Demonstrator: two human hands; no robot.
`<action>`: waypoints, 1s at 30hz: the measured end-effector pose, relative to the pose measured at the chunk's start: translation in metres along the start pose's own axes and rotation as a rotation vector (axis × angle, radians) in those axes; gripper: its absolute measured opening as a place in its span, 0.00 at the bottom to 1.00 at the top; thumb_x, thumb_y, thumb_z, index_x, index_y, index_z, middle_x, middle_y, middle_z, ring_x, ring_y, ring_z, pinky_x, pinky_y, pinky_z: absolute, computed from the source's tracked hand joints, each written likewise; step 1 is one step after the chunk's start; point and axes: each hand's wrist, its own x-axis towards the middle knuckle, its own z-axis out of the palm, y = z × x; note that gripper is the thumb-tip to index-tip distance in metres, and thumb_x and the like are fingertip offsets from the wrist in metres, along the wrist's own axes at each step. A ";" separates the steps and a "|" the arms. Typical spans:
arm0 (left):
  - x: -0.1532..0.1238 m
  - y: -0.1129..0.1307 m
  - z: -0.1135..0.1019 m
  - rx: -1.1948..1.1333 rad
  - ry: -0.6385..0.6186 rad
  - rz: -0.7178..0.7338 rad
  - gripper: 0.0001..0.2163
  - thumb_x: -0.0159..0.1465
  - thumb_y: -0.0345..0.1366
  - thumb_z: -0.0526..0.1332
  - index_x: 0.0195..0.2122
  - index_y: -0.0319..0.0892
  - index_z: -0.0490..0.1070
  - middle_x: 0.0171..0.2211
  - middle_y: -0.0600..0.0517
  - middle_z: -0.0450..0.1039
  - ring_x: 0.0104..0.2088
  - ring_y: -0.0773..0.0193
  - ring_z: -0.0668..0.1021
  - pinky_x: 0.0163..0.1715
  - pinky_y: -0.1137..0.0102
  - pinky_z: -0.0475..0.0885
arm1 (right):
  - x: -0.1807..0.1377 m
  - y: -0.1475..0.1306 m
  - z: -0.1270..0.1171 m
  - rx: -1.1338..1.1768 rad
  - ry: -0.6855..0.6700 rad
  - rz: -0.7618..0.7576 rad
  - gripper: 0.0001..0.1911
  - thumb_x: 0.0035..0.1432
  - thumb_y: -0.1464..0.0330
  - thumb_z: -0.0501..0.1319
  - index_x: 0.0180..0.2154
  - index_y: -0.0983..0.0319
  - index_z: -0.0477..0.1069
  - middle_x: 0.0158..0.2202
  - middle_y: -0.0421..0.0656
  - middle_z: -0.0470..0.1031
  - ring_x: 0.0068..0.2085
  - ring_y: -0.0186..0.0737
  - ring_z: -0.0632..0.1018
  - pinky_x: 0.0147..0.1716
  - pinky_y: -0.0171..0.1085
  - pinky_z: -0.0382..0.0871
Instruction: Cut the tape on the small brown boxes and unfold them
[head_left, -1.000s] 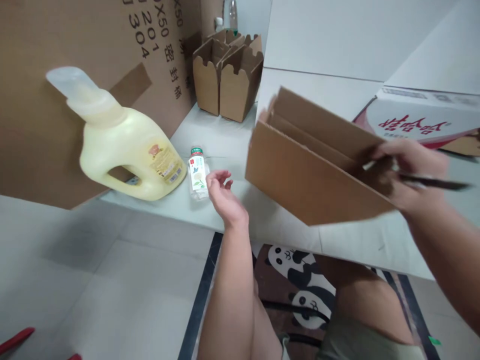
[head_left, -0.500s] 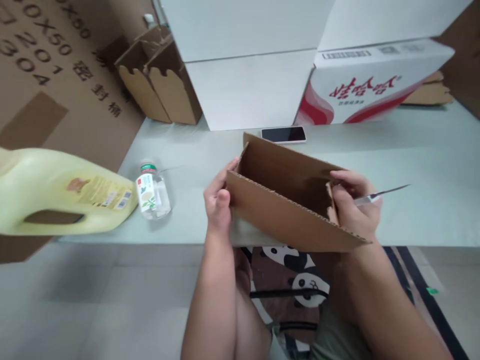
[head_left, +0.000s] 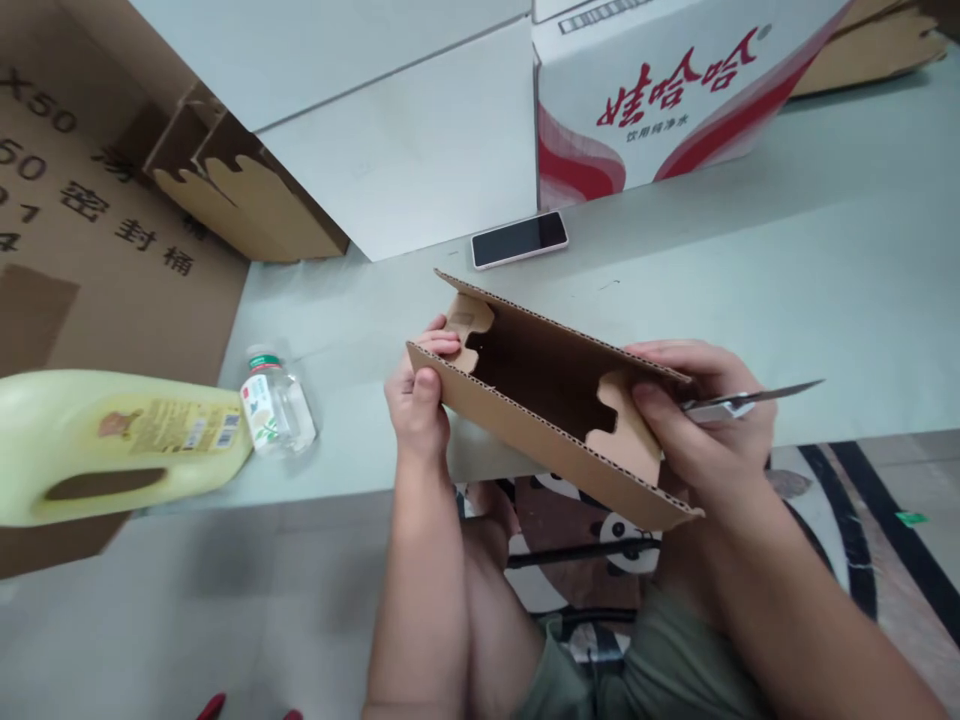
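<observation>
Your fingers on the left hand are clamped on the left end of the cardboard box, thumb pressed on the near wall and fingertips curled over the scalloped end flap. Your right hand pinches the box's right end, thumb lying on the other scalloped flap, and the same hand also grips a thin knife whose blade points out to the right, away from the box. You hold the box open-side up, tilted, over the near edge of the pale worktop, above your lap; its inside is dark and I cannot tell what lies within.

To your left on the worktop, a small clear bottle lies on its side just beside a large yellow jug, also lying down. A phone lies face up behind the box, near a red-and-white carton. Folded brown boxes stand at the back left against a big printed cardboard sheet.
</observation>
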 end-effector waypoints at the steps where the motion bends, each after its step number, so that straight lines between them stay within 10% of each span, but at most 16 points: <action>1: -0.001 0.000 -0.001 -0.004 -0.004 -0.012 0.19 0.67 0.55 0.58 0.38 0.49 0.82 0.40 0.51 0.80 0.55 0.53 0.79 0.67 0.49 0.64 | 0.000 0.000 -0.001 -0.016 -0.002 0.025 0.11 0.60 0.72 0.65 0.43 0.52 0.75 0.43 0.42 0.83 0.46 0.45 0.83 0.44 0.45 0.80; 9: -0.006 -0.003 -0.008 -0.023 -0.012 -0.052 0.23 0.65 0.60 0.58 0.32 0.47 0.82 0.39 0.50 0.79 0.58 0.49 0.78 0.66 0.48 0.64 | 0.005 -0.017 -0.008 -0.134 -0.249 0.309 0.20 0.54 0.69 0.69 0.50 0.54 0.76 0.44 0.41 0.84 0.42 0.47 0.84 0.39 0.44 0.81; 15: -0.009 0.000 -0.012 0.042 -0.002 -0.128 0.18 0.64 0.56 0.62 0.35 0.47 0.81 0.41 0.49 0.80 0.60 0.48 0.77 0.63 0.51 0.68 | 0.001 -0.011 0.002 -0.048 -0.123 0.138 0.12 0.59 0.71 0.66 0.45 0.52 0.81 0.47 0.40 0.84 0.48 0.44 0.83 0.48 0.44 0.80; 23: -0.011 -0.001 -0.017 0.089 0.014 -0.184 0.25 0.60 0.56 0.67 0.55 0.52 0.73 0.55 0.47 0.76 0.56 0.53 0.78 0.56 0.58 0.74 | 0.005 0.001 -0.008 0.045 -0.304 -0.011 0.12 0.58 0.65 0.63 0.42 0.48 0.84 0.51 0.41 0.83 0.50 0.52 0.83 0.47 0.51 0.80; 30: -0.002 0.008 -0.020 0.205 -0.068 -0.083 0.17 0.65 0.53 0.63 0.46 0.50 0.81 0.57 0.47 0.76 0.64 0.49 0.73 0.65 0.51 0.65 | 0.005 0.005 -0.009 0.059 -0.304 -0.015 0.13 0.57 0.64 0.63 0.41 0.47 0.84 0.50 0.41 0.83 0.49 0.54 0.83 0.45 0.53 0.79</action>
